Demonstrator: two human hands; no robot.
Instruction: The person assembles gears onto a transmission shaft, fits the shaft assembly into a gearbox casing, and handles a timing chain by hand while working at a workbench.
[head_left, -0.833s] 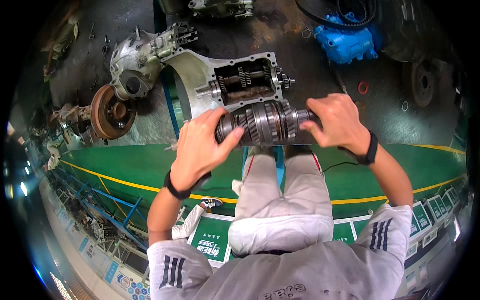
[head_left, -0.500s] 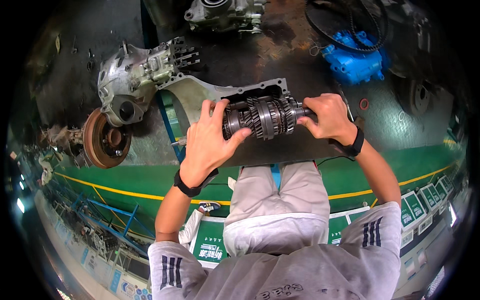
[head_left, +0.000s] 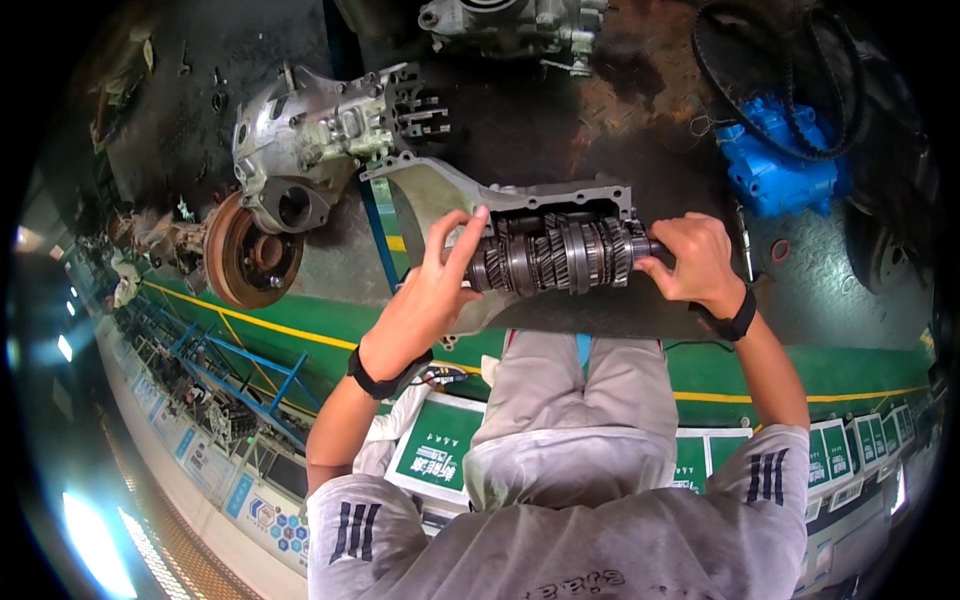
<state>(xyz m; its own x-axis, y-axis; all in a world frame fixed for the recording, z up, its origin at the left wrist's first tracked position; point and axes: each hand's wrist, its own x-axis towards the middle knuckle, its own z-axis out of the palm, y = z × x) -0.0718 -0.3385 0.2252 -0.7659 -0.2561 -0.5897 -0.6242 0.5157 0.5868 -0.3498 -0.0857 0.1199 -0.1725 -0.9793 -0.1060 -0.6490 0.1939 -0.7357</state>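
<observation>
A gear shaft [head_left: 572, 258] with several dark steel gears lies lengthwise over the open grey metal gearbox housing half [head_left: 425, 185]. My left hand [head_left: 418, 310] is closed around the shaft's left end, its fingertips reaching the housing's far rim and its thumb below the gears. At the right end, my right hand [head_left: 695, 262] pinches the narrow shaft between thumb and fingers. The left tip of the shaft is hidden by my left hand. Whether the gears rest fully in the housing, I cannot tell.
A second gearbox casing [head_left: 315, 125] stands left of the housing, beside a rusty brake disc [head_left: 250, 255]. Another metal casing [head_left: 510, 22] lies at the back. Far right are a blue metal part [head_left: 775, 165], a black toothed belt [head_left: 700, 60] and a red ring [head_left: 780, 250].
The view has shifted, so the bench things appear farther right. The gear shaft sits more within the housing, whose near edge now shows. My left thumb has slid down off the gears' top.
</observation>
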